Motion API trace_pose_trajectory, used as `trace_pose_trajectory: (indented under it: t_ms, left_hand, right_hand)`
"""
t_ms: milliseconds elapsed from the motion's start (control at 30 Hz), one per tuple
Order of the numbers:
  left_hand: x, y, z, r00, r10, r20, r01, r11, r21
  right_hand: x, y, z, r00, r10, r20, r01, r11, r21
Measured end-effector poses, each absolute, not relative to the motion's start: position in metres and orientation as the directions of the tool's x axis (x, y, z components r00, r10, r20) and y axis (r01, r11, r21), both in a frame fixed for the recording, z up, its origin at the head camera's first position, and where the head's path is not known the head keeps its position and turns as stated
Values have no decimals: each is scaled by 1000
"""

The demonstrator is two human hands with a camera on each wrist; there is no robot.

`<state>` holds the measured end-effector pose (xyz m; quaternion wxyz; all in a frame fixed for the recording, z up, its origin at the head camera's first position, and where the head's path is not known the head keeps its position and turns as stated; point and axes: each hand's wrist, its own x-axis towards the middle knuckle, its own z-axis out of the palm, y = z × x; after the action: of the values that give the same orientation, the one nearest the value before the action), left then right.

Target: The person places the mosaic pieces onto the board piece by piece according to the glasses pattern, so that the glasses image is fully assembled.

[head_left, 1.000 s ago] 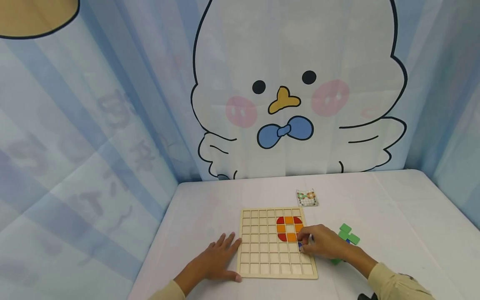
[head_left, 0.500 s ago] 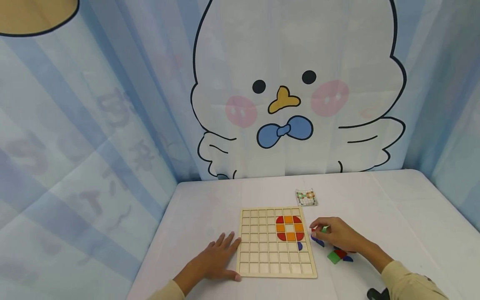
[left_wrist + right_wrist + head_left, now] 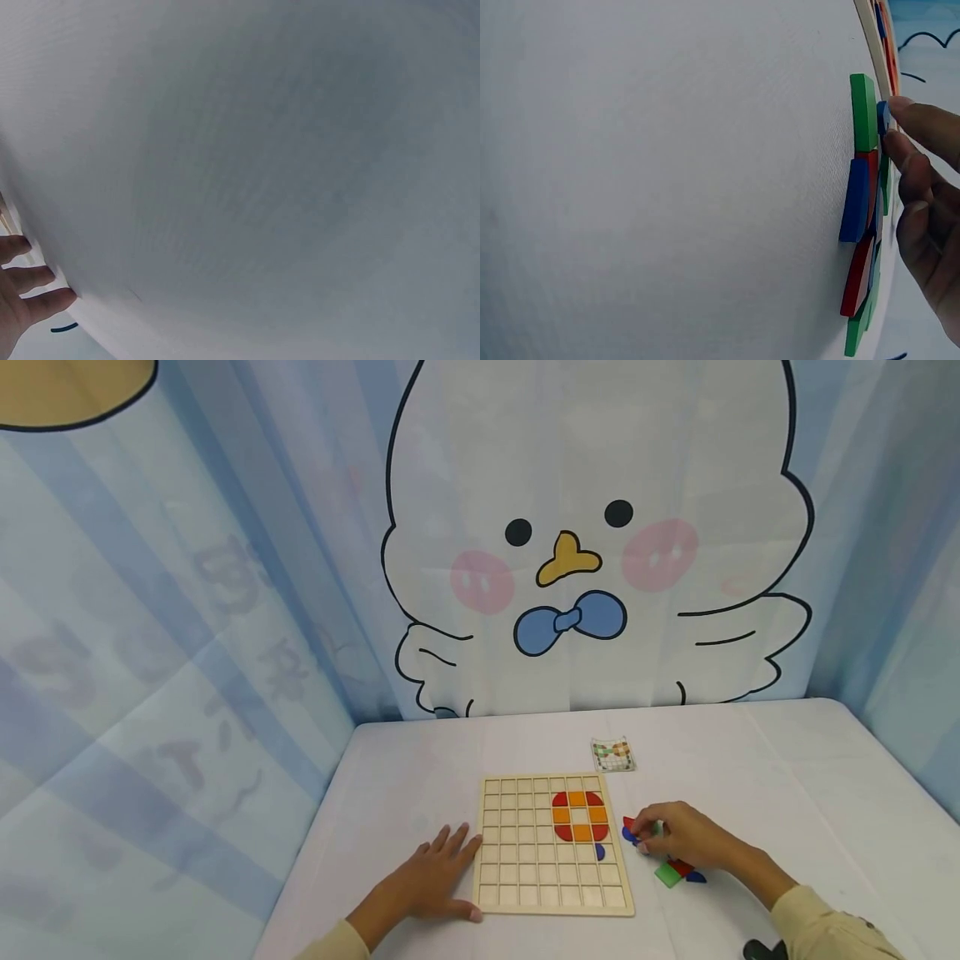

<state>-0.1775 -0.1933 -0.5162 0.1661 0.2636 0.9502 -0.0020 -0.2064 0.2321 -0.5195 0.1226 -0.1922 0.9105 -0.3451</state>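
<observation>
A wooden grid board [image 3: 517,854] lies on the table. A ring of red and orange tiles [image 3: 577,833] fills cells at its upper right, with one blue rounded tile [image 3: 600,852] just below. My left hand [image 3: 442,878] lies flat with spread fingers, its fingertips at the board's left edge. Right of the board, my right hand [image 3: 681,835] is over loose tiles. In the right wrist view, its thumb and a finger pinch a blue tile [image 3: 883,118]; the fingers partly hide it. A green tile [image 3: 863,112] and a red tile [image 3: 857,277] lie close by.
A small pattern card [image 3: 613,755] lies behind the board. Near my right hand are a loose green tile [image 3: 667,875] and a blue tile [image 3: 696,877]. A black object [image 3: 763,950] shows beside the right sleeve. A printed curtain [image 3: 570,677] hangs behind the table.
My right hand has moved from the board to the loose tiles on its right, then shifted slightly nearer. A red tile now shows at the ring's lower right corner. My left hand has stayed put.
</observation>
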Motion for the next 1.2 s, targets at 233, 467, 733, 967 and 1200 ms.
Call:
trace_pose_trajectory:
  t_ms: [233, 467, 733, 967, 1200]
  left_hand:
    - [-179, -194, -517, -804, 503, -316, 503, 860, 87]
    - [-179, -194, -517, -807, 497, -319, 499, 863, 81]
    - [-178, -192, -515, -811, 485, -329, 490, 869, 73]
    - [-178, -191, -512, -811, 482, -331, 484, 871, 82]
    - [-178, -191, -514, -809, 482, -337, 486, 870, 77]
  right_hand:
    - [-204, 230, -519, -890, -443, -106, -277, 711, -646]
    - [-202, 228, -516, -876, -463, -137, -283, 722, -631]
    - [-201, 229, -513, -840, -524, -140, -304, 669, -678]
    - [-202, 227, -512, -801, -591, -97, -324, 564, -760]
    - [-199, 219, -516, -780, -619, -91, -300, 498, -813]
